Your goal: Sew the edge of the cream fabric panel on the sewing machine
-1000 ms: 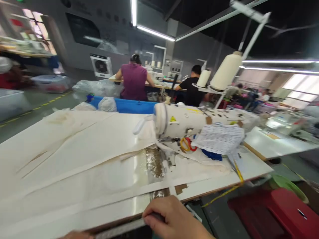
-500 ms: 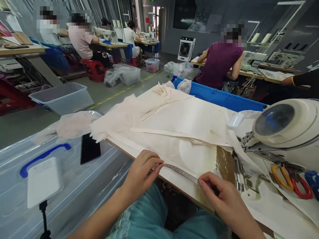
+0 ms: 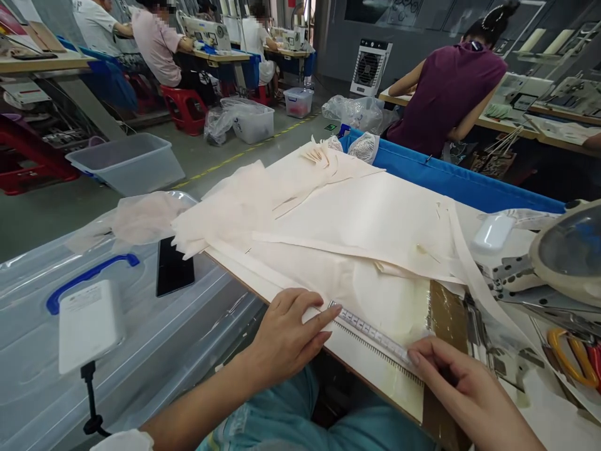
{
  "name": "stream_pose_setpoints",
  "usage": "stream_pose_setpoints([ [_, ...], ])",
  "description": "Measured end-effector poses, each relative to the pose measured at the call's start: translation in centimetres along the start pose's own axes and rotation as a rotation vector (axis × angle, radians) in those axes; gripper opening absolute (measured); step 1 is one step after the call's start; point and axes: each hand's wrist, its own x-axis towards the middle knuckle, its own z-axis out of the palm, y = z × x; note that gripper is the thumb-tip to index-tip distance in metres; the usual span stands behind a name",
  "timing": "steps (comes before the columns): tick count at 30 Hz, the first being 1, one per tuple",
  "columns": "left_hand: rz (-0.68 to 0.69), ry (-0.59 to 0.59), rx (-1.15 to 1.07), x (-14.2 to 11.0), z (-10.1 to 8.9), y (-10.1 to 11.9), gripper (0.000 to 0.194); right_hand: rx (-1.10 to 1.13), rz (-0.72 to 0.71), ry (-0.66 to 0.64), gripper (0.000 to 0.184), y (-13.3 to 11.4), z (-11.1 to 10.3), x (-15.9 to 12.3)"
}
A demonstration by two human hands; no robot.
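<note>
A pale measuring tape (image 3: pixel 375 335) with dark numbers and tick marks lies straight along the near edge of the white work table. My left hand (image 3: pixel 293 329) rests palm down at its left end, fingers stretched and the index fingertip pressed on the tape. At the other end, my right hand (image 3: pixel 462 379) pinches the tape between thumb and index finger; the remaining fingers are curled. Just beyond the tape lies thin cream fabric (image 3: pixel 310 266), with a long folded strip (image 3: pixel 357 250) across it.
At the right are a machine head (image 3: pixel 568 257) and orange-handled scissors (image 3: pixel 570 360). A phone (image 3: pixel 174 266) and a white power bank (image 3: pixel 89 326) lie on the clear plastic lid at left. A blue cloth bin (image 3: pixel 460 169) borders the far side; co-workers sit beyond.
The tape has gone from slightly bowed to straight and flat on the table. My left hand has shifted from a pinch to fingers laid out over the tape's end. The view has turned slightly.
</note>
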Motion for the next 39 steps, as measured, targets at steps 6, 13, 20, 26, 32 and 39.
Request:
stream_pose_setpoints([
  [6,0.012,0.005,0.028,0.1,0.2,0.0,0.036,0.053,0.053,0.024,0.036,-0.1,-0.1,-0.4],
  [13,0.01,0.013,0.049,0.3,0.1,0.1,0.034,-0.002,0.032,0.005,0.035,-0.4,-0.2,-0.2],
  [20,-0.025,0.033,0.066,0.3,0.4,0.4,0.034,-0.01,0.045,0.045,0.033,-1.2,0.2,-0.4],
  [26,-0.038,0.03,0.065,0.3,0.4,0.5,0.033,-0.067,-0.001,0.01,0.036,-0.4,0.0,-0.2],
  [32,-0.026,0.009,0.075,0.3,0.5,0.5,0.035,-0.086,-0.003,0.03,0.029,-0.7,0.0,-0.3],
  [39,-0.013,0.016,0.091,0.7,0.5,0.3,0.033,-0.21,0.022,0.043,0.015,-1.8,-0.1,-0.2],
])
